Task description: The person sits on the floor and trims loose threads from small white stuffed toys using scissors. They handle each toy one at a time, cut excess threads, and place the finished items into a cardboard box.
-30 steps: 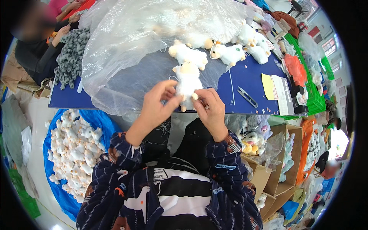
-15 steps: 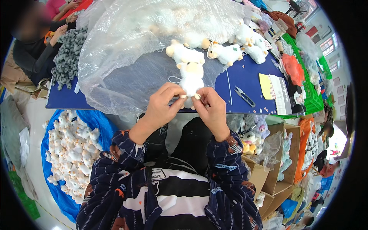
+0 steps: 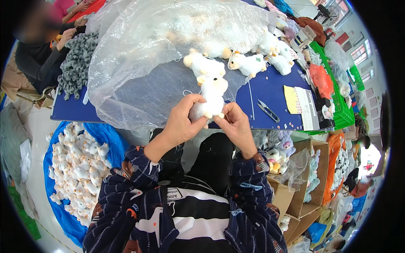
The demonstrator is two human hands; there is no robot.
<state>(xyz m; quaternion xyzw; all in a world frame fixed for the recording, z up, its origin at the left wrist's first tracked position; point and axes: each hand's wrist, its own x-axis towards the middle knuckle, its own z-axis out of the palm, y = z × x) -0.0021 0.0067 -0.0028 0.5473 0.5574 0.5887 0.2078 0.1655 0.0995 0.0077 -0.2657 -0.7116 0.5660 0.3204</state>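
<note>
A white plush sheep (image 3: 211,95) with a cream face and small cream feet is held between both my hands at the table's near edge. My left hand (image 3: 184,120) wraps its side, thumb near a foot. With thumb and fingers pinched, my right hand (image 3: 234,123) grips a foot on the other side. A white string loop shows beside the toy's left side. Just beyond it another white plush sheep (image 3: 201,65) lies on the clear plastic sheet, partly covered by the held one's head.
Clear plastic sheeting (image 3: 126,76) covers much of the blue table (image 3: 270,84). Thread snips (image 3: 268,110) and a notepad (image 3: 306,107) lie to the right. More plush sheep (image 3: 249,64) rest farther back. A blue bag (image 3: 50,168) of small plush toys stands lower left; cardboard boxes (image 3: 303,185) stand lower right.
The held sheep has turned and tilted, showing its face toward the right and more of its side. My left hand has shifted its grip from the foot to the body's side.
</note>
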